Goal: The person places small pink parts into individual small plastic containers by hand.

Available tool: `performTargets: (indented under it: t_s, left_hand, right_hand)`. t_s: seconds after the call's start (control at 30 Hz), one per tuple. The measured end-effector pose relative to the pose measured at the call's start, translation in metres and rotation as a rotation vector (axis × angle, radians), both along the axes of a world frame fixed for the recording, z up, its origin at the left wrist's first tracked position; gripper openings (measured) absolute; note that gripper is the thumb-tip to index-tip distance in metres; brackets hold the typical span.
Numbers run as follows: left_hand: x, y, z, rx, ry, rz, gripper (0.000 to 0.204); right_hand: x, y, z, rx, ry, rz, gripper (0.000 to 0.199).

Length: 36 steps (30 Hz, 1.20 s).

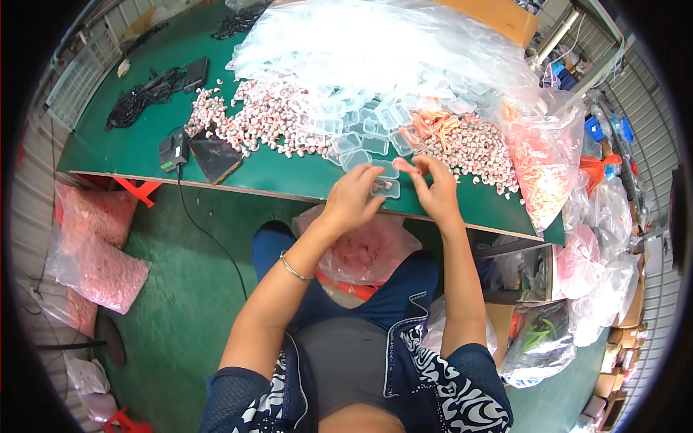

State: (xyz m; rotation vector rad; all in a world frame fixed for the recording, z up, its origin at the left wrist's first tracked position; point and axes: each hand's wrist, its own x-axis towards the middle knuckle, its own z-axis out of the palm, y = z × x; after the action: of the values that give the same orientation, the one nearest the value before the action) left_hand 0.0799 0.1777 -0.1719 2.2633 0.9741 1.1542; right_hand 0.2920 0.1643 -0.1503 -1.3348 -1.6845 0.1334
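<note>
- We are pinching a small clear case [385, 187] in our left hand [351, 198], at the green table [137, 148] edge.
- Our right hand [437, 189] is gripping a pink earplug [401, 164], at one o'clock just beside the case.
- The case's long axis is running nine to three; our right hand is nearer the earplug pile [476, 148].

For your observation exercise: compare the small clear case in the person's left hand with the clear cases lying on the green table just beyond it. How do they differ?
The small clear case is pinched in the left hand, lifted at the table edge; the loose clear cases lie flat on the green table.

The held case already has small pinkish pieces inside; the loose ones look empty.

The held case is alone; the loose ones lie in a scattered heap.

Both are small, transparent and roughly rectangular.
</note>
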Motion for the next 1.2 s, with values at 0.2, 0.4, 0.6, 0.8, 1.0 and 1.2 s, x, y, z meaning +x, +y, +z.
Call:
performTargets:
  t_s: [0.2, 0.4, 0.6, 0.8, 1.0, 1.2]
  left_hand:
    - [0.006, 0.0, 0.0, -0.02, -0.036, -0.012, 0.057]
    - [0.006, -0.001, 0.001, -0.05, -0.024, -0.015, 0.054]
    - [0.005, -0.001, -0.001, -0.013, -0.017, -0.011, 0.046]
    - [0.006, -0.001, 0.0, -0.024, -0.001, -0.005, 0.043]
    - [0.004, 0.0, -0.003, -0.012, -0.004, -0.009, 0.045]
    - [0.003, -0.005, 0.005, -0.06, -0.027, 0.009, 0.064]
  right_hand:
    - [-0.006, -0.015, -0.005, -0.091, -0.07, 0.122, 0.012]
    - [-0.022, -0.02, 0.001, -0.026, -0.285, 0.098, 0.016]
    - [-0.018, -0.013, 0.004, 0.06, -0.371, 0.077, 0.015]
    - [-0.001, 0.021, -0.012, -0.105, -0.304, 0.046, 0.018]
    - [-0.004, 0.027, -0.008, -0.217, -0.394, 0.054, 0.019]
    - [-0.01, 0.014, 0.005, -0.189, -0.168, 0.116, 0.02]
